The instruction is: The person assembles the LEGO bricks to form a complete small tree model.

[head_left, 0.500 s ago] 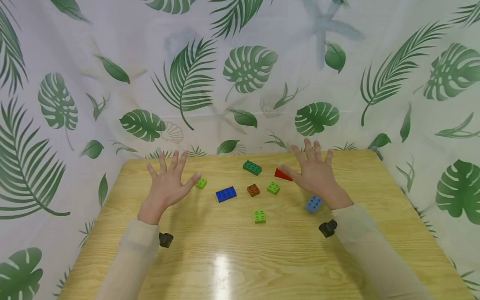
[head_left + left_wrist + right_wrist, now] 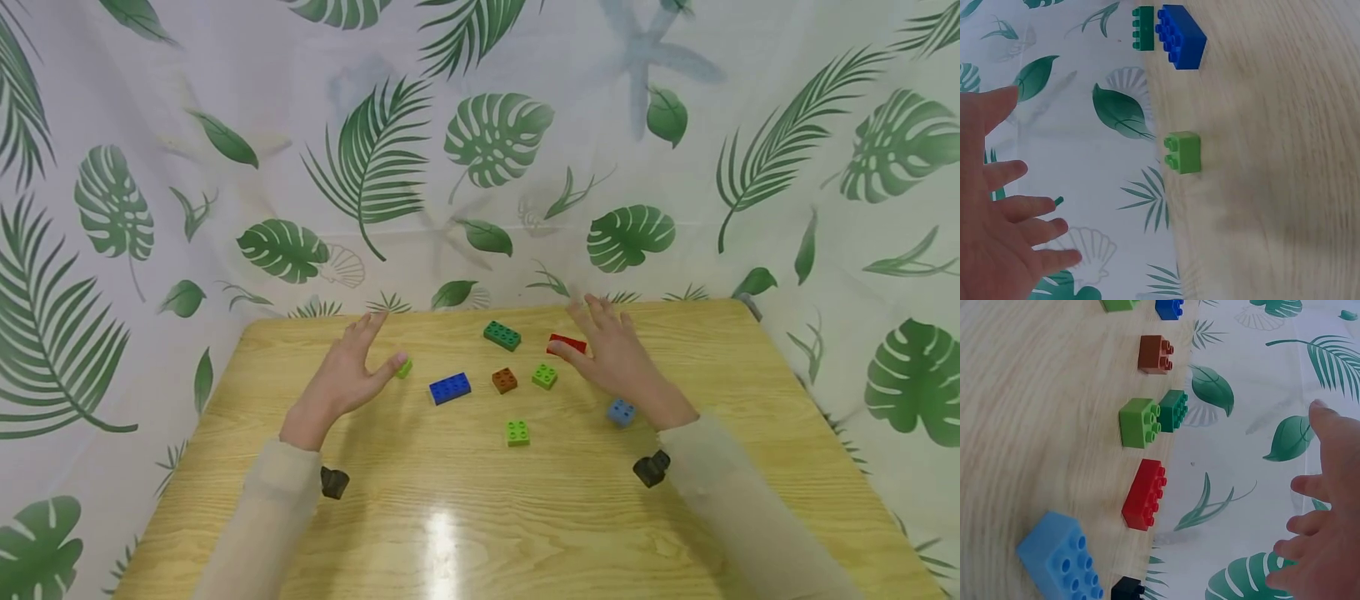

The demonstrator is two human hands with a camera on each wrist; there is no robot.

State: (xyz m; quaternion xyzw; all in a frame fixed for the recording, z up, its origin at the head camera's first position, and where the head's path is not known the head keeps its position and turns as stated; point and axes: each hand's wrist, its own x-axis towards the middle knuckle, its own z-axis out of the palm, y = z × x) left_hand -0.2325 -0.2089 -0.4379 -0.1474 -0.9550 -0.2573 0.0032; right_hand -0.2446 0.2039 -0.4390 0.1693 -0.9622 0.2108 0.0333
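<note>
1. Two hands hover over the wooden table (image 2: 525, 517), both holding nothing: our left hand (image 2: 347, 377) has its fingers spread and relaxed, and our right hand (image 2: 617, 358) is likewise loose and empty.
2. Taking the brown brick (image 2: 505, 380) as landmark: the dark blue brick (image 2: 450, 387) lies just left of it, a lime brick (image 2: 545, 376) just right, the dark green brick (image 2: 502, 335) behind it, another lime brick (image 2: 518, 432) in front.
3. The small lime brick (image 2: 404, 367) sits far left of the brown one, beside our left thumb; the red brick (image 2: 567, 343) lies to its right and behind, at our right fingertips; the light blue brick (image 2: 621, 412) is right and nearer, under our right wrist.
4. To do this well, we judge each hand should settle squarely above one brick and close on its side walls.
5. The right wrist view shows the red brick (image 2: 1145, 495) whole and a black piece (image 2: 1127, 589), both partly or wholly hidden from the head camera.
</note>
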